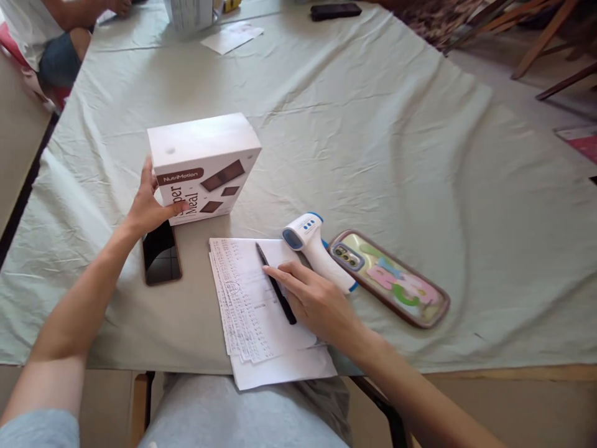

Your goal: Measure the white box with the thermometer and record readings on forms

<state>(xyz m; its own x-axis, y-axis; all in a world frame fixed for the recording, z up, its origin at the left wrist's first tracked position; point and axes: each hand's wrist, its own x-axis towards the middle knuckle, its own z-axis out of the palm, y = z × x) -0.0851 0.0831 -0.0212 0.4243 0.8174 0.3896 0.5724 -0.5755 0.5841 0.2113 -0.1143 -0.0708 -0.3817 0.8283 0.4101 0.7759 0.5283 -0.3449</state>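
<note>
My left hand (152, 205) grips the lower left corner of a white NutriMotion box (209, 177), thumb on the printed front and fingers round the left side. The box stands upright on the cloth. At the stacked sheets of paper (247, 311), my right hand (317, 298) is closed at a black pen (282, 302), with the index fingertip across its upper part; the thumb is mostly hidden. The pen slants over the top sheet, which carries handwritten columns along its left side. A white and blue infrared thermometer (321, 255) lies just beyond the right hand.
A dark-screened phone (161, 255) lies below the box. Right of the thermometer is a phone in a colourful case (392, 280). A black phone (336, 11), a loose paper (233, 37) and a container (193, 12) are at the far edge. Another person (51, 37) sits far left.
</note>
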